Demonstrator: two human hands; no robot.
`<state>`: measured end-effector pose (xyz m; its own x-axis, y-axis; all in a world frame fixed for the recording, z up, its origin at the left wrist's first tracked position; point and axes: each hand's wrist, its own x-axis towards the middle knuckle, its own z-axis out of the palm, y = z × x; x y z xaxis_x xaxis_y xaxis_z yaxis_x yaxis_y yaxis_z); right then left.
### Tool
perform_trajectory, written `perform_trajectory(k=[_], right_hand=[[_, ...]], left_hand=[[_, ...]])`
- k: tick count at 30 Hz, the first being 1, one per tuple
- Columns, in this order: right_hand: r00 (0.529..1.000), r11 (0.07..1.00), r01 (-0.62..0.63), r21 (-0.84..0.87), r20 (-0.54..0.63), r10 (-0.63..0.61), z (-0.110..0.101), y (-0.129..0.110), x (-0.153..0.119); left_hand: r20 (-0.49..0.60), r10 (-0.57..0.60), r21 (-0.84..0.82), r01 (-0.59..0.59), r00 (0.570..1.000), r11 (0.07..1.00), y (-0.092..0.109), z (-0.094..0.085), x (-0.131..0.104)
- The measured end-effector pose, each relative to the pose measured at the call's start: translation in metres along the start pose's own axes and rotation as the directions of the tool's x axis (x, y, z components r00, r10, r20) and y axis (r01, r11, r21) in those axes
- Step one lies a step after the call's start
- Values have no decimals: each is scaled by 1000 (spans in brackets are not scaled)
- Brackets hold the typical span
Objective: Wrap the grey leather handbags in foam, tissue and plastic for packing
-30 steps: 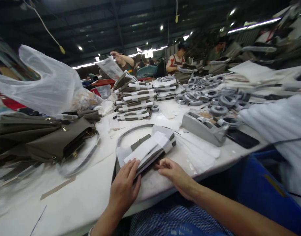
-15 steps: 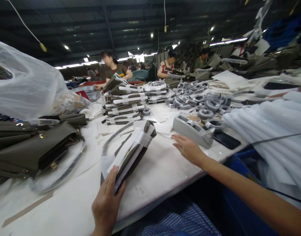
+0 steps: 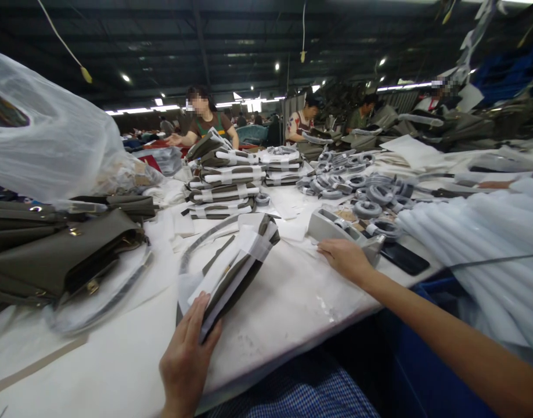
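My left hand grips the near end of a folded olive handbag, thumb on one side and fingers on the other. White wrapping sheets cover parts of the bag, with a translucent band around its far end. A wrapped strap curves out behind it. My right hand is beside a grey tape dispenser, its fingers pinched together. Whatever lies between those fingertips is too small to make out. Shiny glints show on the tabletop below that hand.
Wrapped folded bags are stacked behind. Coiled wrapped straps and a black phone lie right, near white foam sheets above a blue bin. An olive handbag lies left. Co-workers are across the table.
My right hand has shifted slightly right and closer to the dispenser, its fingers now more closed. My left hand and the folded bag stay nearly still. A co-worker's arm has moved.
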<state>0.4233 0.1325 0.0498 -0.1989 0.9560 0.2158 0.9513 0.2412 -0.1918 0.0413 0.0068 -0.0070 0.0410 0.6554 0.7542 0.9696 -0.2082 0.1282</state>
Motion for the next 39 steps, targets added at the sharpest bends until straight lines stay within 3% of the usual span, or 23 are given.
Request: perform_trajectory(k=[6, 9, 11, 13, 14, 16, 18, 20, 24, 30, 35, 37, 39], right_hand=[[1000, 998, -7, 65, 24, 5, -14, -22, -2], [989, 967, 60, 247, 119, -92, -16, -46, -18], [915, 875, 118, 469, 291, -279, -14, -63, -30], [846, 794, 131, 593, 351, -401, -9, -77, -37], [858, 794, 153, 589, 319, -402, -4, -82, -37], [935, 845, 208, 493, 153, -320, 8, -88, -31], [968, 894, 226, 387, 16, -251, 21, -91, -20], [979, 937, 190, 294, 12, -203, 33, -94, -8], [977, 980, 151, 126, 130, -168, 46, -105, 3], [979, 980, 196, 38, 45, -197, 26, -98, 24], [981, 992, 47, -115, -181, -67, -12, -64, 76], [968, 987, 89, -135, -223, -117, -16, -61, 82], [959, 971, 217, -101, -163, -232, -6, -69, 69]], left_hand=[[-1, -23, -27, 23, 1000, 999, -1, 0, -1], [0, -46, -29, 46, 999, 999, -1, 0, -1], [-2, -67, -34, 67, 998, 997, 0, -1, 1], [-8, -87, -41, 87, 996, 995, 1, -1, 2], [-11, -96, -45, 96, 995, 994, 1, -2, 3], [-11, -106, -51, 105, 994, 993, 2, -2, 4], [-6, -109, -55, 108, 994, 993, 1, -2, 4], [5, -107, -59, 107, 994, 992, 0, -2, 3], [-2, -120, -79, 119, 993, 990, -1, -1, 1], [-59, -196, -99, 189, 979, 977, -6, 0, 0], [-75, -261, -104, 253, 962, 962, -10, 1, -1], [-78, -267, -108, 258, 961, 960, -10, 2, 0], [-82, -263, -120, 252, 961, 960, -9, 3, 0]])
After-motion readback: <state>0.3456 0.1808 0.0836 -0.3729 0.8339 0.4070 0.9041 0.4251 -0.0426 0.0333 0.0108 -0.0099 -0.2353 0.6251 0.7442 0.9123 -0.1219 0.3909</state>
